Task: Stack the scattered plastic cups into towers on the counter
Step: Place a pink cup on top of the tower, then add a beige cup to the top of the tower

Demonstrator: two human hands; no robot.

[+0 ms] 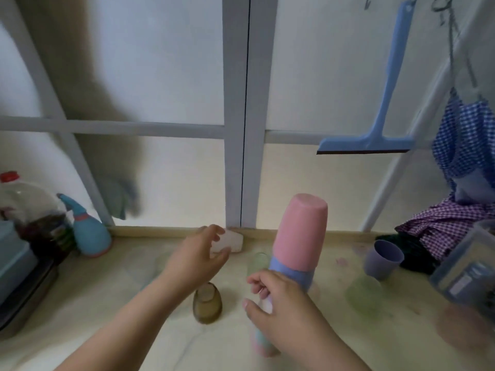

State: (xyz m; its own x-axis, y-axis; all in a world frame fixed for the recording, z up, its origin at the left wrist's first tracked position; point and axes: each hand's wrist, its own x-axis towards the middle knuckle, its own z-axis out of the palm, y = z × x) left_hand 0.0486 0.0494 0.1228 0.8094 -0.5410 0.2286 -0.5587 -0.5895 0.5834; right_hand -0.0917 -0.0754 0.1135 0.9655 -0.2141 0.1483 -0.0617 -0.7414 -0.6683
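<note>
Far left edge: one clear bottle [29, 210] with a red cap, one teal spray bottle [88, 231] beside it, both at the back of the pale surface [93, 303].

Left hand [198, 253]: forearm reaching forward from the lower left, fingers spread and curled around nothing, hovering just before one white cup [233, 241] that lies on its side against the back ledge. Grip: open, fingertips near the cup, contact not clear.

Below that hand: one brown cup [207, 303], upside down, standing alone on the surface.

Centre: one pale green cup [258, 261], blurred, behind the tower.

Right hand [281, 306]: forearm entering from the lower right, fingers wrapped about the lower part of one cup tower [294, 253], held tilted. Tower: upturned cups nested, pink on top, blue under it, further pastel bands below the hand; exact count cannot be told.

Right: one green cup [364, 293], blurred, and one purple cup [383, 258], upright, behind it. Checked cloths [439, 226] heaped at the right edge; one blue squeegee [380, 108] hanging above.

Open room: bare surface at the lower left and between the brown cup and the tower.
</note>
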